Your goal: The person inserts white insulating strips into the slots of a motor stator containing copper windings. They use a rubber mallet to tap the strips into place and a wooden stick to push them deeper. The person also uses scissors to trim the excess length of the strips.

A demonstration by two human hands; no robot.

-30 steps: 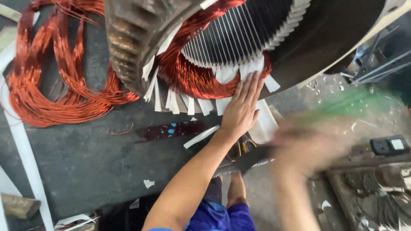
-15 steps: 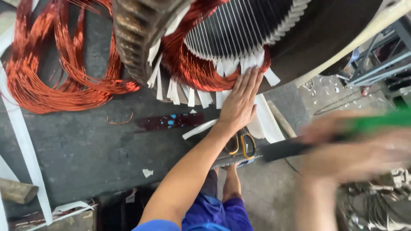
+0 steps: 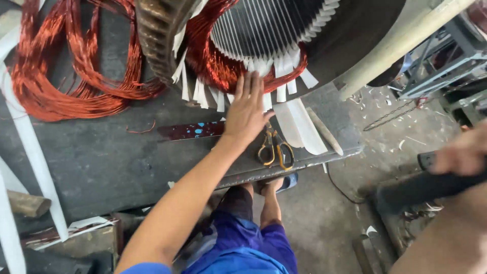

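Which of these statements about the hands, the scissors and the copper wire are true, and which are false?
1. The left hand lies flat, fingers spread, against the copper winding and paper strips. True.
2. The left hand holds the scissors. False: they lie on the bench, beside the wrist.
3. The right hand grips a dark handle. True.
4. Loose copper wire lies right of the stator. False: it lies left.

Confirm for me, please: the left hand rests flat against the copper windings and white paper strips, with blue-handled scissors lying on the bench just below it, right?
Not quite: in the head view the scissors have yellow handles, not blue. The rest holds: the left hand lies flat on the copper windings and white paper strips.
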